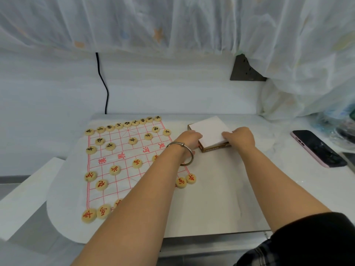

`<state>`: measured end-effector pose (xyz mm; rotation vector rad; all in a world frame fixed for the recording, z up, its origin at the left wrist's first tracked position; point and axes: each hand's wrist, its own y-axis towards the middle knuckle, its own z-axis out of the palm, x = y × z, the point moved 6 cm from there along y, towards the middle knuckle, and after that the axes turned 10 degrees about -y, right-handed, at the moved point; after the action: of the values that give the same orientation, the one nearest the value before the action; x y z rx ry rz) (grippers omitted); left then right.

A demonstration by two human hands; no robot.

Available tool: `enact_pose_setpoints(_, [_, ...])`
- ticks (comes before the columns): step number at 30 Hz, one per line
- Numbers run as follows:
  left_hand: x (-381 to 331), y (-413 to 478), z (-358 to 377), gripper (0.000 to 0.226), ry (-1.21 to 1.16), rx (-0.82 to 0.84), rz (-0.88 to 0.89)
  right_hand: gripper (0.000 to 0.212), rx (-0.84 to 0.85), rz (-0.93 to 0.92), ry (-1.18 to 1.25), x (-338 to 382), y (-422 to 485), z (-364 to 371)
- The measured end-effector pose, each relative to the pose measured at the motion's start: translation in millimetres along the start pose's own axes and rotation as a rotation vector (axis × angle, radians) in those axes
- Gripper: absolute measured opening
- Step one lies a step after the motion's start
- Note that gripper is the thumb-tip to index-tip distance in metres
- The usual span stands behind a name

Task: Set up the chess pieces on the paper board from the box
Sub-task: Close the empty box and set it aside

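From the head camera, both my hands are on the box (209,129), which lies on the table just right of the paper board (123,156). My left hand (189,138) has its fingers curled against the box's near left corner. My right hand (240,138) grips the near right corner, with its fingers bent over the white top face. I cannot tell whether that white face is a lid or the underside, nor whether anything is left inside.

The board looks nearly or fully laid out. The black-lettered pieces (119,125) form a row along the far edge, with more of them a few lines nearer. The red-lettered pieces (89,215) sit along the near edge and ahead of it. My left forearm hides part of the red side, so I cannot check that every point is filled. I judge I am at the closing step, dealing with the box rather than placing a piece. What comes next probably calls for a steady two-handed hold to move it aside without my forearm brushing the red pieces beneath it.

A metal bangle (184,152) hangs on my left wrist, above the board's right edge. The table (211,198) is pale and smooth. A phone (317,148) in a pink case lies well to the right, and crumpled bags (336,127) sit beyond it. Behind, a black cable (103,83) runs down the white wall, a dark socket plate (245,72) sits to the right, and translucent sheeting (172,22) drapes above.
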<state>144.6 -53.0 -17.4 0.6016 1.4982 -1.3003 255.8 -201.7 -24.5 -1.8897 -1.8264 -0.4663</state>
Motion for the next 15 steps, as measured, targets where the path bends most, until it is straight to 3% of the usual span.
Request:
enact_pose_setpoints(4, [2.0, 1.9, -2.0, 0.031, -0.151, -0.016, -0.017, 0.036, 0.048, -0.002, 0.027, -0.2, 2.9, -3.1])
enact_pose_setpoints(6, [0.2, 0.8, -3.0, 0.032, -0.281, -0.033, -0.011, 0.022, 0.105, -0.017, 0.130, -0.5, 4.4, -4.2])
enact_pose_setpoints(7, [-1.3, 2.2, -5.8, 0.037, -0.312, -0.059, 0.016, 0.024, 0.146, -0.023, 0.195, -0.8, 3.8, -5.1])
enact_pose_setpoints(10, [-2.9, 6.5, -13.4, 0.087, -0.264, -0.147, 0.084, 0.023, 0.325, -0.037, 0.310, -1.7, -0.5, -6.4])
enact_pose_setpoints(11, [-1.6, 10.3, -15.9, 0.090, -0.207, -0.170, 0.104, 0.024, 0.393, -0.054, 0.328, -1.1, -2.5, -4.5])
enact_pose_setpoints(15, [-15.0, 1.8, -19.9, 0.027, 0.024, -0.238, 0.306, 0.033, 0.558, -0.083, 0.427, 6.2, -9.8, 3.5])
